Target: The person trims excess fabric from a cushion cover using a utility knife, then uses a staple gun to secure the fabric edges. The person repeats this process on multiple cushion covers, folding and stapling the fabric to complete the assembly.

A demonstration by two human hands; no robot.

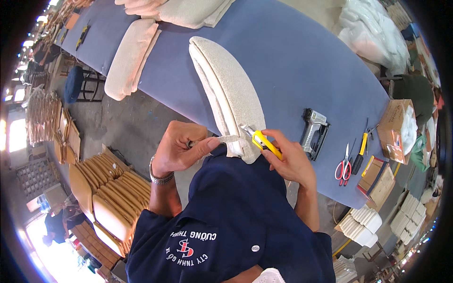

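Note:
A long curved cushion pad (231, 80) in beige fabric lies on the blue-grey table, its near end reaching over the edge toward my body. My left hand (184, 148) pinches a loose flap of the fabric at that end, pulled out to the left. In my right hand (290, 160) is a yellow utility knife (266, 144), its blade pointing left against the fabric by the seam. Some white lining shows at the near corner under the flap. Whether the blade is cutting at this instant I cannot tell.
Right of the cushion lies a staple gun (314, 133). Beyond it are red-handled scissors (343, 170), a yellow-handled tool (363, 143) and an open cardboard box (396, 127). More beige cushions (132, 59) lie at the far left. Stacked tan panels (111, 193) stand on the floor at left.

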